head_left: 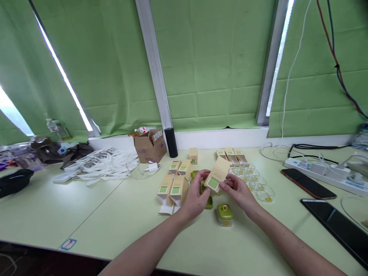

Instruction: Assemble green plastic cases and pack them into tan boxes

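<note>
Between my two hands I hold a small tan paper box [220, 171] with a green window, tilted above the table. My left hand [197, 195] grips its left side, and the fingers of my right hand [237, 191] pinch its right edge. Just below stands a small clear container with a green lid [225, 214] and a knob on top. Green lids [209, 202] lie partly hidden behind my left hand. Open tan boxes [169, 189] are grouped to the left. Clear containers [255, 181] with something yellow in the bottom sit in rows to the right.
More tan boxes [230, 155] stand at the back. A cardboard box [150, 146], a black cylinder [171, 142] and a pile of white strips [103, 163] lie left. On the right are two phone-like devices [308, 183] and a power strip [324, 174] with cables.
</note>
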Available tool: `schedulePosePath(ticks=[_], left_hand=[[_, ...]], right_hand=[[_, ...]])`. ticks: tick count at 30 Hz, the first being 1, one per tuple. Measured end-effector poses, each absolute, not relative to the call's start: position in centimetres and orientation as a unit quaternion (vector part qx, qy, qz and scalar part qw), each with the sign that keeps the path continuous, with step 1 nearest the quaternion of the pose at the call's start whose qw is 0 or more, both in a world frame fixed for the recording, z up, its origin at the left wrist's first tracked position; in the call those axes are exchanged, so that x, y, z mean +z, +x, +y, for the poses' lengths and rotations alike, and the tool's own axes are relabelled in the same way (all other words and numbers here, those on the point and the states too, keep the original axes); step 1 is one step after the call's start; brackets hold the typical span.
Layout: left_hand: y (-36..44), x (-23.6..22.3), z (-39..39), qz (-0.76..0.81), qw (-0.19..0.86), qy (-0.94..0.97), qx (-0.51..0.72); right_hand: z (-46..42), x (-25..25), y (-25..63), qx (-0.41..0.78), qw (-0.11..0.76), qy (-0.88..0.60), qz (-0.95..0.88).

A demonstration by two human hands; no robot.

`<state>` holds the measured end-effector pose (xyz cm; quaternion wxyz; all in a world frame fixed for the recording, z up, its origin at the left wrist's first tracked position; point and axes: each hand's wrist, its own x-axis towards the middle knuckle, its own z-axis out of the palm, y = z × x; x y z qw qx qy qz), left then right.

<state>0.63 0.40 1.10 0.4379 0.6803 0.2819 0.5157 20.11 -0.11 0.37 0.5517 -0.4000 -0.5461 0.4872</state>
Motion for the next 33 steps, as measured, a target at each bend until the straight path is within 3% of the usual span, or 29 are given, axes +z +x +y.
schedulePosePath(ticks=[14, 33], left_hand=[[0.20, 0.72, 0.44, 0.259, 0.464, 0.665, 0.524], [0.38, 0.55, 0.58, 0.252, 0.453, 0.683, 0.514]], right_hand=[[-0.32, 1.07, 20.44, 0.458, 0.565, -0.417, -0.545], [-0.55, 1.25, 20.30, 0.504, 0.555, -0.394, -0.531]])
